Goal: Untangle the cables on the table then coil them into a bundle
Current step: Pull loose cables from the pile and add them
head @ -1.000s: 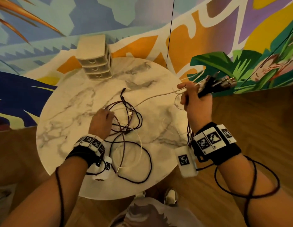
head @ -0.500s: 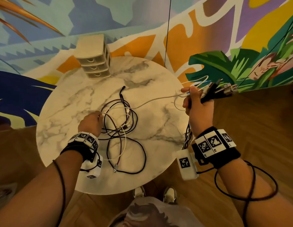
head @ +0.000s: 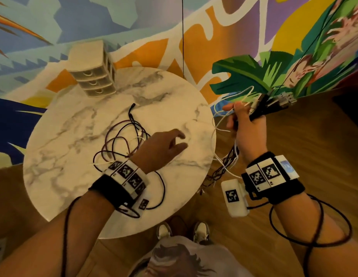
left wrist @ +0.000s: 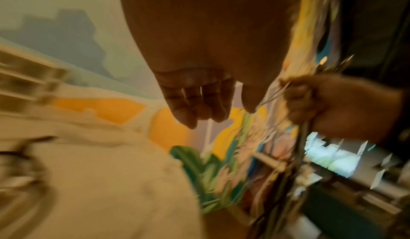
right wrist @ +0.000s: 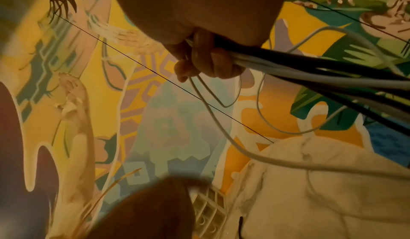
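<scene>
Dark cables [head: 122, 142] on the table [head: 60, 140] lie partly hidden under the left hand [head: 162, 148], which has let go and now reaches empty, fingers loose, toward the right hand [head: 248, 128] gripping a cable bunch [right wrist: 310, 71].

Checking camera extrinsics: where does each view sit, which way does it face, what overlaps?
Head: worn on the head, looks down at the round marble table; both forearms, left hand, right hand and shoes show.
Left wrist: looks along the left hand, blurred, toward the wall mural.
Right wrist: looks along the right hand gripping the cable bundle.
Shared: head and right wrist both show the drawer unit.
</scene>
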